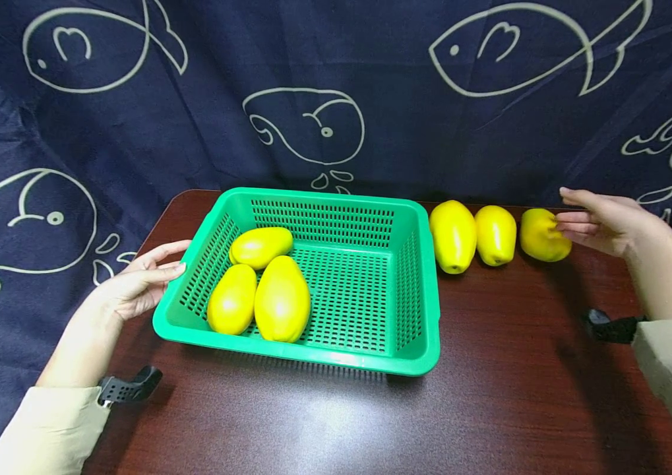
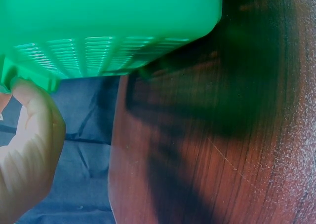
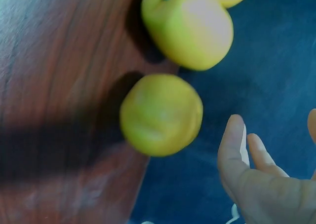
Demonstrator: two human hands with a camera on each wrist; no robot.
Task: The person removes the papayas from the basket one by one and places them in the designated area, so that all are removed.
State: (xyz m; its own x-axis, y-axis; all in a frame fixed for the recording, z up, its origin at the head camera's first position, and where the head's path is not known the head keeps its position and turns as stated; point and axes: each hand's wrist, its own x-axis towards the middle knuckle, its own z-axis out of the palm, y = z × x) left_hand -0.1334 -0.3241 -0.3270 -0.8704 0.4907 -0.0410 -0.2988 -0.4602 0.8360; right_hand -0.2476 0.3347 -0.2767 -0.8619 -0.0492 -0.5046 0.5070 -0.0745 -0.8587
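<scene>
My left hand [image 1: 142, 280] pinches the left rim of a green plastic basket [image 1: 336, 359], thumb and fingers on either side of it. In the left wrist view, the thumb [image 2: 34, 98] lies against a lip of the basket. Three smooth yellow oval fruits, mango-like, lie in the basket's left half, one of them a large fruit [image 1: 282, 300]. My right hand [image 1: 605, 221] holds nothing, fingers extended, beside the rightmost yellow fruit [image 1: 540, 237]. In the right wrist view, a gap shows between the fingertips and that round-looking fruit [image 3: 161, 115].
Right of the basket, two more yellow fruits, a larger one [image 1: 453, 237] and a smaller one [image 1: 495, 236], stand along the back edge of the dark brown table [image 1: 490, 396]. A navy cloth [image 1: 395, 158] with white fish drawings hangs behind. Dark straps circle both wrists.
</scene>
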